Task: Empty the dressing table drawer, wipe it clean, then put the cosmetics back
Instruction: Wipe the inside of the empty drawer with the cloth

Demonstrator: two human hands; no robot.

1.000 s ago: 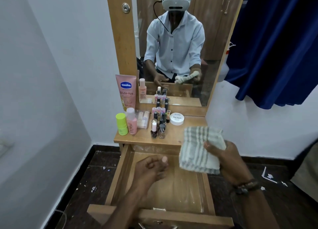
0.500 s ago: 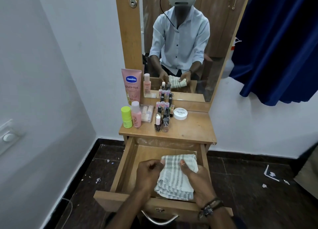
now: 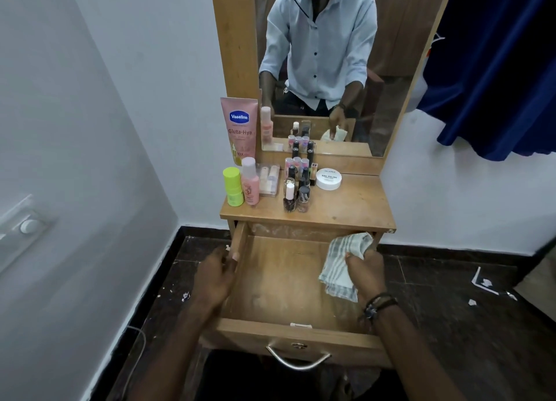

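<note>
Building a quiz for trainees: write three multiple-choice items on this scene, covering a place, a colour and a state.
1. Where is the cloth? A. floor B. right rear corner of the drawer C. curtain
2. The small bottle on the left of the pink bottle is: A. green B. blue C. black
3. The drawer is: A. shut B. open, without cosmetics C. open, full
Answers: 1B, the right hand grips it there; 2A, its body is lime green; 3B, the cosmetics stand on the tabletop.

Small cosmetic bottles point(image 3: 296, 187) crowd the wooden tabletop point(image 3: 346, 208)'s back-left; striped cloth point(image 3: 340, 262) sits in the open wooden drawer point(image 3: 279, 280)'s far-right corner.
</note>
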